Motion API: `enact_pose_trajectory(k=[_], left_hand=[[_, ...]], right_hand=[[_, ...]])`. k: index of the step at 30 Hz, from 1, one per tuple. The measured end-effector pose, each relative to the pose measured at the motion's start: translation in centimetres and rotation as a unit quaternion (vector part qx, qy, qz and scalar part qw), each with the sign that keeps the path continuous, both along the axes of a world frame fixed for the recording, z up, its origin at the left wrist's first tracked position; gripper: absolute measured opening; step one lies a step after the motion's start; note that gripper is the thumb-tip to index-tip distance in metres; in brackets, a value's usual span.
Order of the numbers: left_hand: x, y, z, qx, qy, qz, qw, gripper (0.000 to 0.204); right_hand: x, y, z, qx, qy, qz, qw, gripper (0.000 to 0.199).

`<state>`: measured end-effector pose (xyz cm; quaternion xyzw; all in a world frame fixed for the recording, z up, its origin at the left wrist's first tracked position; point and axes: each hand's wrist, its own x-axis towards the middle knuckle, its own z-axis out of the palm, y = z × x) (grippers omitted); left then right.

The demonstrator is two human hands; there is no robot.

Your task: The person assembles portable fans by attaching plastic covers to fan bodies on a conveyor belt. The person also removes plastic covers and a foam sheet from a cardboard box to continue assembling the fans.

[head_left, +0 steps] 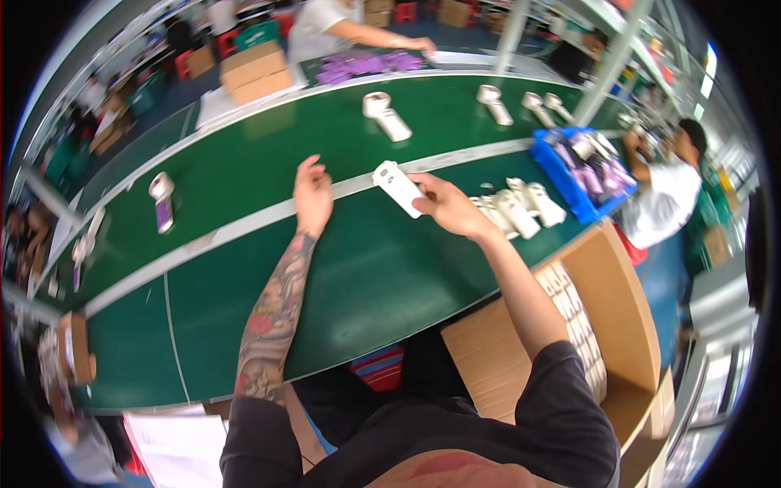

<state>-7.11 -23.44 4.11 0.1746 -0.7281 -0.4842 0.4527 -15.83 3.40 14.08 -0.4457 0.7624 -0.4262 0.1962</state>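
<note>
My right hand [446, 205] grips a white oblong plastic piece [397, 188] and holds it tilted just above the green work table [366, 276]. My left hand [312, 195] hovers a short way to its left with fingers loosely apart and nothing in it, close to the white strip along the conveyor's edge. To the right of my right hand lies a cluster of similar white pieces [519, 208] on the table.
A green conveyor belt [268, 154] carries several white handheld devices [386, 115], one with a purple part [162, 200]. A blue bin [582, 169] of parts sits at right, an open cardboard box [586, 325] at my right side. Other people work across and at right.
</note>
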Motion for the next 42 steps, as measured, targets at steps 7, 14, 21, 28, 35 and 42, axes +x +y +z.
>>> enact_pose_trajectory(k=[7,14,21,28,35,42], left_hand=[[6.2,-10.4,-1.5,-0.199,-0.065,0.337,0.918,0.056],[19.4,-24.2,-2.5,-0.205,-0.217,0.590,0.750,0.060],[21.7,-26.6,-0.4,-0.160,-0.410,0.462,0.770,0.048],[19.7,-22.9,4.8,-0.007,-0.320,0.352,0.879,0.035],[15.4,-13.9,8.5,0.383,0.106,-0.146,0.906,0.025],[8.6,-6.0,6.9,0.369,0.175,-0.333,0.850,0.036]], right_hand=[[6.2,-13.9,-7.0,-0.096,0.000,0.019,0.995,0.046],[10.3,-15.4,-8.6,-0.158,0.321,0.069,0.931,0.038],[10.1,-15.5,-8.3,-0.201,0.399,0.050,0.893,0.035],[9.3,-15.2,-7.9,-0.164,0.194,0.033,0.967,0.039],[8.4,-15.2,-8.2,-0.210,-0.072,0.025,0.975,0.045],[6.5,-14.4,-6.4,-0.256,-0.240,-0.026,0.936,0.041]])
